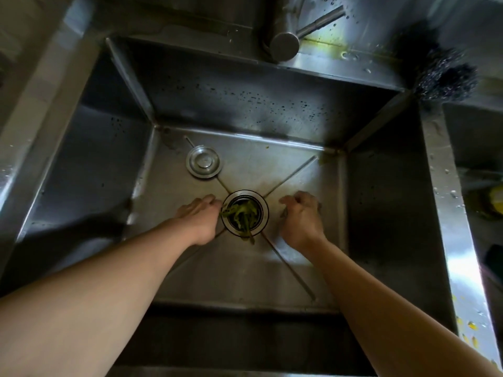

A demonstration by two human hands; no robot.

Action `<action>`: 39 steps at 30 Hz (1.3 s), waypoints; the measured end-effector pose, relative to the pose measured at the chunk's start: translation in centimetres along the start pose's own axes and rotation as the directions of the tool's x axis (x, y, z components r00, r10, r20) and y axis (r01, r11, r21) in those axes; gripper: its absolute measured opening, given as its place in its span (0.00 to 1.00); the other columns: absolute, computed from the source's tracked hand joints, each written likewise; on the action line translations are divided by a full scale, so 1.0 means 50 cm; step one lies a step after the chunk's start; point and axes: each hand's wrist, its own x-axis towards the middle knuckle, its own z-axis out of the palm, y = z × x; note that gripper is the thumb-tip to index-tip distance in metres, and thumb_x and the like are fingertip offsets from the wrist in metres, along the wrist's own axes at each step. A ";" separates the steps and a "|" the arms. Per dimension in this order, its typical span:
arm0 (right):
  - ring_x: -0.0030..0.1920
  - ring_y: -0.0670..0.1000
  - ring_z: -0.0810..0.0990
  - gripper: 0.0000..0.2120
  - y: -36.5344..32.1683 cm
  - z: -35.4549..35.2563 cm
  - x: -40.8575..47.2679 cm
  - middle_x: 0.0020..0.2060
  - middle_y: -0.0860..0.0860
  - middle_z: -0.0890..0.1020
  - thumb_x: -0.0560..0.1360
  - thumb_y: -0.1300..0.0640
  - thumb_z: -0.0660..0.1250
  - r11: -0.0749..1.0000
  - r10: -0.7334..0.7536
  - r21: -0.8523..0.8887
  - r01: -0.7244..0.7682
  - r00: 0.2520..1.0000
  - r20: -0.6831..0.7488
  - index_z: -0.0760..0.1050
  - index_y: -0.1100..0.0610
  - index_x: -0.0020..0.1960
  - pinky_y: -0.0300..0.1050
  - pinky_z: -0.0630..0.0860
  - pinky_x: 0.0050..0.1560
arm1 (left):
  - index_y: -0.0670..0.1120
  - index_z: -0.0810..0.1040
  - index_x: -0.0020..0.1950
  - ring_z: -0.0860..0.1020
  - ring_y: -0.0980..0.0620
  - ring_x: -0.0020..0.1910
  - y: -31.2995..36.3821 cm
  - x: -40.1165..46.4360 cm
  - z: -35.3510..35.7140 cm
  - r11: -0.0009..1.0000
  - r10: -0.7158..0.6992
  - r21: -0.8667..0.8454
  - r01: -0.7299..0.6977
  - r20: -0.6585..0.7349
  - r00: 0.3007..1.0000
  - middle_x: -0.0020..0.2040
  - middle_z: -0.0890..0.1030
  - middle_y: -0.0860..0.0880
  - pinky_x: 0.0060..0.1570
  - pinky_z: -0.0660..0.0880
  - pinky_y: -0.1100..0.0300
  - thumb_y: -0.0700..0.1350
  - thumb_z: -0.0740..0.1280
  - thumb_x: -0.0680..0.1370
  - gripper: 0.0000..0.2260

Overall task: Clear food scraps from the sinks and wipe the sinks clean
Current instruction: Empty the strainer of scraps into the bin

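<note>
Both hands down in the sink (381,202), flanking the drain strainer (245,212) at frame centre, where the green scraps (242,213) sit tangled. My left hand (197,219) pinches at the scraps on the strainer's left rim; my right hand (300,213) rests loosely curled, holding nothing. Stopper lid (203,161) lies aside, upper left (keeps the drain reachable).

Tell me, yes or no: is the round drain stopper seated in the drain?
No, the drain stopper lies on the sink floor, apart from the drain, which holds green scraps.
</note>
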 end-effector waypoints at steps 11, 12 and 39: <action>0.66 0.62 0.62 0.17 -0.052 0.082 0.039 0.66 0.61 0.63 0.79 0.57 0.56 0.873 -0.181 -0.408 0.269 0.954 0.240 0.70 0.55 0.68 0.54 0.66 0.63 | 0.49 0.64 0.71 0.67 0.45 0.68 -0.016 0.005 0.005 0.998 -0.016 -0.069 0.013 -0.034 0.999 0.68 0.65 0.49 0.61 0.70 0.52 0.38 0.63 0.73 0.26; 0.66 0.62 0.62 0.17 -0.053 0.085 0.045 0.67 0.62 0.62 0.80 0.56 0.56 0.862 -0.189 -0.424 0.279 0.952 0.241 0.70 0.54 0.68 0.54 0.65 0.63 | 0.48 0.64 0.71 0.67 0.45 0.67 -0.018 0.007 0.006 0.998 -0.017 -0.066 0.014 -0.037 0.999 0.68 0.65 0.48 0.61 0.70 0.52 0.38 0.63 0.74 0.26; 0.56 0.64 0.73 0.14 -0.017 0.094 0.044 0.53 0.65 0.75 0.77 0.60 0.62 0.871 -0.427 -0.237 0.430 0.902 0.067 0.78 0.58 0.60 0.53 0.71 0.54 | 0.48 0.64 0.71 0.66 0.45 0.69 -0.002 0.029 0.017 0.985 -0.107 -0.143 0.098 -0.050 0.993 0.70 0.67 0.46 0.63 0.69 0.51 0.38 0.62 0.74 0.26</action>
